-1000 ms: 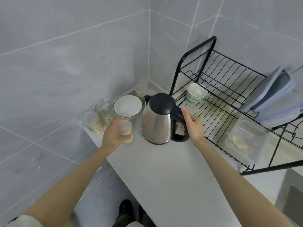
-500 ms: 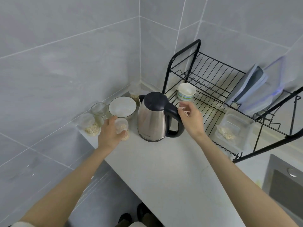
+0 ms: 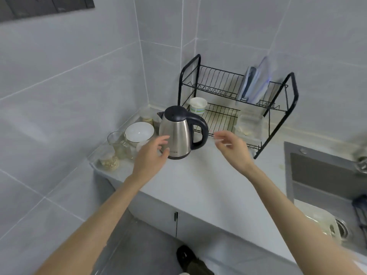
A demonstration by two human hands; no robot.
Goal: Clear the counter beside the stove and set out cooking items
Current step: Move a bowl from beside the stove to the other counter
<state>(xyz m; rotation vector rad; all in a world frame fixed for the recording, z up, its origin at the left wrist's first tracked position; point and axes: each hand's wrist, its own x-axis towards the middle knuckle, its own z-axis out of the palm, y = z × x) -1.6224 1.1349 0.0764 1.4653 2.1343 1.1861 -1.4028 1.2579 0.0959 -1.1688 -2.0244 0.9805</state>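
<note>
A steel kettle (image 3: 175, 136) with a black lid and handle stands on the white counter (image 3: 198, 187) in the corner. My left hand (image 3: 152, 155) hovers just left of the kettle, fingers loose, holding nothing. My right hand (image 3: 232, 148) floats to the right of the kettle's handle, fingers spread and empty. Left of the kettle are a white bowl (image 3: 139, 132), a clear glass (image 3: 117, 139), and a small plastic cup (image 3: 108, 160) with pale food. Another small cup is mostly hidden behind my left hand.
A black two-tier dish rack (image 3: 238, 108) stands behind the kettle, holding a white cup (image 3: 198, 106), a clear lidded box (image 3: 249, 126) and boards on top. A sink (image 3: 325, 185) lies at the right. Tiled walls close the corner.
My right hand let go of the kettle handle and drew back to the right. My left hand released the small cup and pulled away. The view moved back from the counter.
</note>
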